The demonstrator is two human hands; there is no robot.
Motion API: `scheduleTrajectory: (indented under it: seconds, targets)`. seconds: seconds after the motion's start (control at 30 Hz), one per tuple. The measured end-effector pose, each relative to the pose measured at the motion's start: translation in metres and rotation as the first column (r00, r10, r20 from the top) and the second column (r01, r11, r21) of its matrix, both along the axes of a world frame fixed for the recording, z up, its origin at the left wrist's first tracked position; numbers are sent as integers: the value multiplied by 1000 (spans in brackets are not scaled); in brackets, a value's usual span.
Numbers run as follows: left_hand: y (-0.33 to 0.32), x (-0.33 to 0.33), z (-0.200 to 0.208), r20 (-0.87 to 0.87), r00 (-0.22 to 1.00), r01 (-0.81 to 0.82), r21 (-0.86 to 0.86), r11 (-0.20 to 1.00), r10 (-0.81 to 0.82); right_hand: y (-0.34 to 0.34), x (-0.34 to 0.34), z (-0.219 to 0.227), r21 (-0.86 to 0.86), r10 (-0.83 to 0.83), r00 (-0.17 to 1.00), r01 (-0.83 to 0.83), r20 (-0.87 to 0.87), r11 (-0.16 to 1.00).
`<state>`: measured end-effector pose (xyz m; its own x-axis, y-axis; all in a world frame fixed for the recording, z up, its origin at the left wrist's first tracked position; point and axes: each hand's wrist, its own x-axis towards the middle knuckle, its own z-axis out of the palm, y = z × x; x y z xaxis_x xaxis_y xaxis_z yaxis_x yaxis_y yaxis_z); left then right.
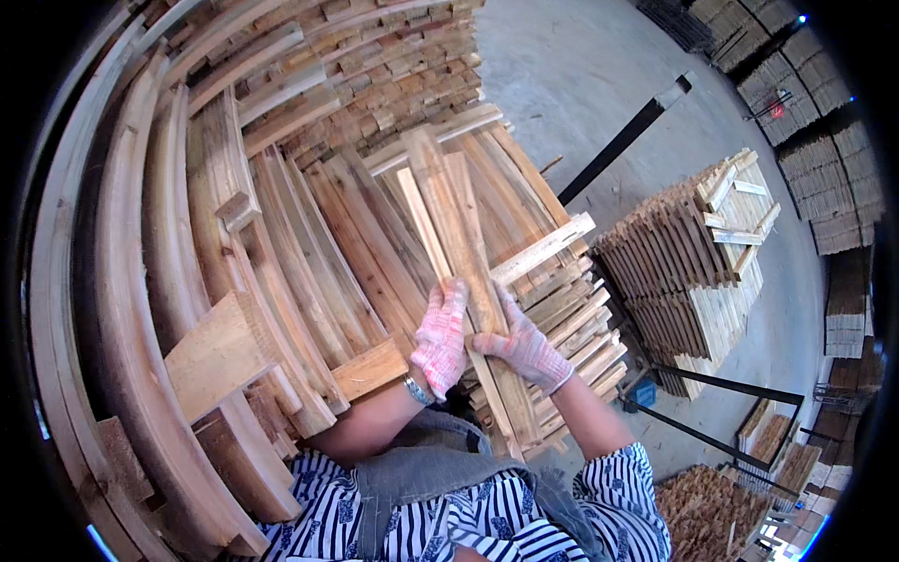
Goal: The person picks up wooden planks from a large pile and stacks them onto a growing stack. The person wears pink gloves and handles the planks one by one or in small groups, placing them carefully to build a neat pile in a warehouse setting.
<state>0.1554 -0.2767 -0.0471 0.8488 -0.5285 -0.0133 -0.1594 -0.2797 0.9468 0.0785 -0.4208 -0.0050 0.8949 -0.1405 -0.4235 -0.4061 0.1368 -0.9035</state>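
Several long wooden slats are held together in front of me, running from near my waist to above the stack. My left hand, in a pink and white knit glove, is closed around their left side, next to a narrower pale strip. From the right, my right hand, in a similar glove, grips the same slats with its thumb laid across the front. Both hands are close together around the middle of the bundle. Under the slats lies a pile of boards, with a pale crosspiece on it.
Long thick planks are stacked on my left, with a short wood block on them. A wall of stacked timber stands ahead. On the right are a slat stack, a black metal bar and a black frame.
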Motion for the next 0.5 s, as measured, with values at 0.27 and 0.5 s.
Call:
scheduleTrajectory:
  seconds: [0.27, 0.5]
  targets:
    - [1, -9, 9, -694, 720, -328, -336, 883, 3, -74, 116, -9, -729, 128, 965, -258, -230, 634]
    - [37, -33, 14, -632, 770, 64, -62, 996, -89, -69, 203, -98, -904, -38, 923, -364, -382, 224]
